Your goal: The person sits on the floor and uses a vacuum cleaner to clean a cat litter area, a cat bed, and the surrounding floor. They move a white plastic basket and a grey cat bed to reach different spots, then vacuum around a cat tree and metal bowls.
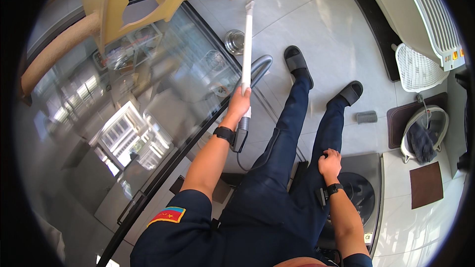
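My left hand [240, 103] is closed around the handle end of a white vacuum cleaner wand [247, 44]. A grey corrugated hose [264, 63] loops beside the wand, and the wand's small nozzle [250, 4] points away from me over the grey tiled floor. A round metal bowl [234, 42] lies just left of the wand. My right hand [330, 163] rests on my right trouser leg near the knee, its fingers curled; whether it grips the cloth I cannot tell.
A glass panel with a black frame [207, 24] runs along the left, beside a wooden cat-tree-like structure [104, 11]. To the right are a grey comb-like object [366, 117], a brown mat [394, 122], a white-rimmed pet bed [406, 147], a white mesh seat [417, 68] and a brown square [426, 185].
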Available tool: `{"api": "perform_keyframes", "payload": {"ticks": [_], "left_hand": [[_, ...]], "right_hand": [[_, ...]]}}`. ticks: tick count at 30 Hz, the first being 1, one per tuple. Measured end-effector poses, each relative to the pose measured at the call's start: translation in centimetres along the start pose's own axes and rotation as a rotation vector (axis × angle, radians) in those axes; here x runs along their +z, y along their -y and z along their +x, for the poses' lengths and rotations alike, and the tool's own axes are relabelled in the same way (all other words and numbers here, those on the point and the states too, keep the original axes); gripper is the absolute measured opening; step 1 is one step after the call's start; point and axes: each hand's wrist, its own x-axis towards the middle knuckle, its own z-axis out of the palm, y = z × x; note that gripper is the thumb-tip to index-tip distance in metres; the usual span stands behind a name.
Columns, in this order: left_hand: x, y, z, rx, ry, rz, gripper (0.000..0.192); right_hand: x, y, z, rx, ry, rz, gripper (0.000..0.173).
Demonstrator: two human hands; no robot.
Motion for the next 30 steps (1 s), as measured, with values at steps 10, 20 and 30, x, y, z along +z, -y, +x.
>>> {"api": "perform_keyframes", "payload": {"ticks": [10,20,30], "left_hand": [[-1.0,1.7,-5.8,0.058,0.051,0.375,0.046],[-0.7,0.6,-1.9,0.077,0.015,0.181,0.041],[-2.2,-0.7,-1.8,-0.131,0.064,-0.154,0.037]], "right_hand": [[-0.4,-0.3,0.0,-0.006,-0.024,0.017,0.029],[-0.4,-0.6,0.1,-0.013,-0.024,0.018,0.029],[-0.6,-0.4,0.0,0.003,-0.004,0.027,0.030]]}}
